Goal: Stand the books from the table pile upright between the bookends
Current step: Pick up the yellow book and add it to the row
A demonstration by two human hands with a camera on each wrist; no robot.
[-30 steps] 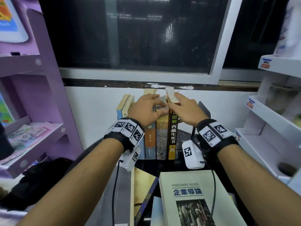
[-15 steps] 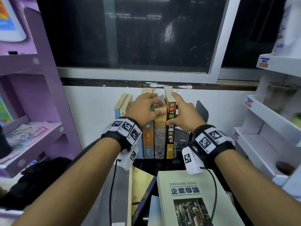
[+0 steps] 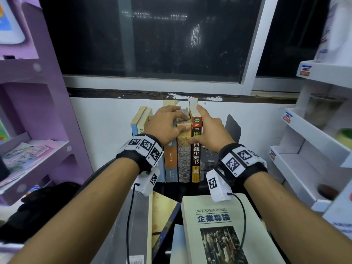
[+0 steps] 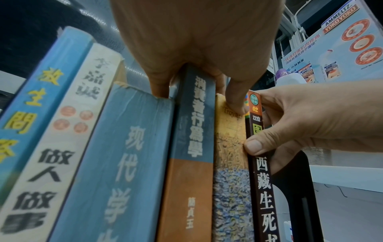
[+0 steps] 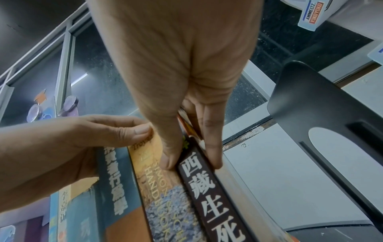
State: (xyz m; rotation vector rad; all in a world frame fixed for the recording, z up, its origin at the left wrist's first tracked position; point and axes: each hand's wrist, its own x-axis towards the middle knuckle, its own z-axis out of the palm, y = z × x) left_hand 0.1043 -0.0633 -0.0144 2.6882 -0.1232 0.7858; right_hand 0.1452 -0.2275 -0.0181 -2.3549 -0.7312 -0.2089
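Note:
Several books stand upright in a row against the wall. My right hand [image 3: 202, 129] pinches the dark brown book [image 3: 196, 159] at the row's right end, thumb on its spine and fingers on its right cover. My left hand [image 3: 181, 121] grips the tops of the yellow mosaic book [image 3: 184, 159] and the blue-and-orange book [image 3: 170, 162] beside it. A black bookend [image 3: 233, 128] stands apart to the right of the brown book. The left bookend is hidden. The pile lies near me: a pale green "Understanding Business" book [image 3: 215, 225] and a gold-and-blue book [image 3: 162, 214].
A purple shelf unit [image 3: 38, 111] stands at the left and white tiered shelves [image 3: 314, 149] at the right. A dark window [image 3: 152, 44] sits above the white wall. A black bundle [image 3: 38, 206] lies at the lower left.
My right hand has slid from the top of the brown book down its spine, uncovering the red top label. My left hand has stayed on the neighbouring books.

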